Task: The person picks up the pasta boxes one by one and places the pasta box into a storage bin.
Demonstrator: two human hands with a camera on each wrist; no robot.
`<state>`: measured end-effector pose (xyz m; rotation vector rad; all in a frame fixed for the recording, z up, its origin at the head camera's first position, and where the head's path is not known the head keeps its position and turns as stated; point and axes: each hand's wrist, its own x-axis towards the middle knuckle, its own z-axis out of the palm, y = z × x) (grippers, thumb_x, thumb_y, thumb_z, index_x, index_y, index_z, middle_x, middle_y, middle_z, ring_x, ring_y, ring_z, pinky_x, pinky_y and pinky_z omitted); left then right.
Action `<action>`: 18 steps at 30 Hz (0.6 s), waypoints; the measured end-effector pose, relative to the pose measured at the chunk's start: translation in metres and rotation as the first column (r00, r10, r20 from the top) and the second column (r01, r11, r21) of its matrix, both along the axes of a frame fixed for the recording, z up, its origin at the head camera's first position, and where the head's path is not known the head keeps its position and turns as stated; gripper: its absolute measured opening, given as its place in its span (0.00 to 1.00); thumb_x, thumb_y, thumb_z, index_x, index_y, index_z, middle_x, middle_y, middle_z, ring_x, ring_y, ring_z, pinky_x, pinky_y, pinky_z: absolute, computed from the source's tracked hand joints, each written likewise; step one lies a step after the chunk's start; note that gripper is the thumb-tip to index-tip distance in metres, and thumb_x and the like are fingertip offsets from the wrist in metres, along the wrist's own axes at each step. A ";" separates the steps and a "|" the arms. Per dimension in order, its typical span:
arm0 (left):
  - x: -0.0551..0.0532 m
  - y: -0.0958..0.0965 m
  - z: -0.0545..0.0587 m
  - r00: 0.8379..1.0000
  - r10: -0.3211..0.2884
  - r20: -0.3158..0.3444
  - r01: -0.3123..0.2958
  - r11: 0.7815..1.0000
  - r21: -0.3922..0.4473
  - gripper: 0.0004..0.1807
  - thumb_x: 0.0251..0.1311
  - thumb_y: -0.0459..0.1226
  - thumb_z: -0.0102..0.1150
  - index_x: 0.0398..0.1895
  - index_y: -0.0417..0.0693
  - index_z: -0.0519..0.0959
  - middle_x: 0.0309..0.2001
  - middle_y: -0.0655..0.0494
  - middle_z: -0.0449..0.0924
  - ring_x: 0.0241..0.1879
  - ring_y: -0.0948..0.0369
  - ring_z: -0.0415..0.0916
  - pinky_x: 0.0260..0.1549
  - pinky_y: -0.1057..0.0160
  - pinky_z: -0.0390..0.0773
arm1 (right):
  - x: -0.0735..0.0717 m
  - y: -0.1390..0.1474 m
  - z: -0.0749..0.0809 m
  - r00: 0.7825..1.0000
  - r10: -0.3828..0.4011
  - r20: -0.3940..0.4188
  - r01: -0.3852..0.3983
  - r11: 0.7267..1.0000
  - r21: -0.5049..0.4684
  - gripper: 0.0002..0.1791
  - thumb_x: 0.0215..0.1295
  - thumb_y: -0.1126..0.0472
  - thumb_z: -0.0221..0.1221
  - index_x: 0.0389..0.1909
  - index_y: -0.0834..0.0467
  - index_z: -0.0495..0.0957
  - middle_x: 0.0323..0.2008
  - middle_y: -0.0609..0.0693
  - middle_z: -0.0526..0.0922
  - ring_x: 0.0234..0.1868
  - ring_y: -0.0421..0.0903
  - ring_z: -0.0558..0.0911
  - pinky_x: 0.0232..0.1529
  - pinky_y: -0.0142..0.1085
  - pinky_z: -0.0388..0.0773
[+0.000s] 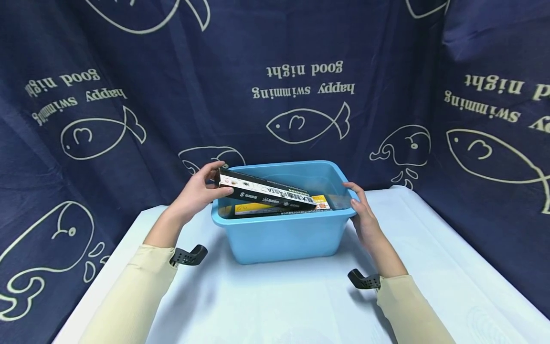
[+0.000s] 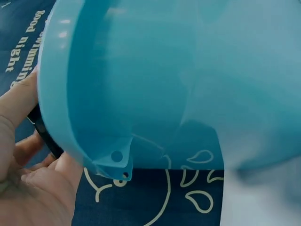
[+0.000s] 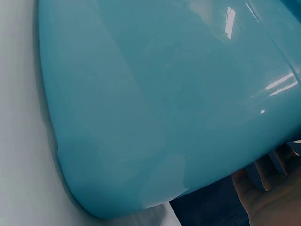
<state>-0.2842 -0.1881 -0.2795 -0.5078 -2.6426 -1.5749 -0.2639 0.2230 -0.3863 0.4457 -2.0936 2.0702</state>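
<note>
A black pasta box (image 1: 266, 189) with a white lettered band slants into a light blue plastic bin (image 1: 283, 241), its left end raised over the rim. My left hand (image 1: 196, 188) grips that raised end between thumb and fingers. In the left wrist view, the bin's wall hides most of the box, and only a dark edge shows by the left hand (image 2: 47, 188). At the bin's right end, my right hand (image 1: 366, 219) holds the rim. Under the slanted box lie a yellow package (image 1: 251, 207) and a dark box (image 1: 279, 213) with small lettering, both partly hidden.
The bin stands on a white-covered table (image 1: 266, 306). Behind and at both sides hangs a dark blue cloth (image 1: 232, 110) printed with fish, whales and upside-down words. Each wrist wears a black strap mount (image 1: 189, 256).
</note>
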 end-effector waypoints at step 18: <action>-0.019 0.006 -0.015 0.997 0.065 -0.048 -0.067 0.996 -0.053 0.43 0.56 0.45 0.72 0.74 0.49 0.64 0.64 0.45 0.73 0.64 0.48 0.65 0.64 0.46 0.66 | 0.000 -0.001 0.001 1.000 0.003 -0.017 -0.003 1.000 -0.004 0.30 0.70 0.50 0.39 0.73 0.44 0.53 0.79 0.54 0.41 0.78 0.63 0.43 0.72 0.71 0.35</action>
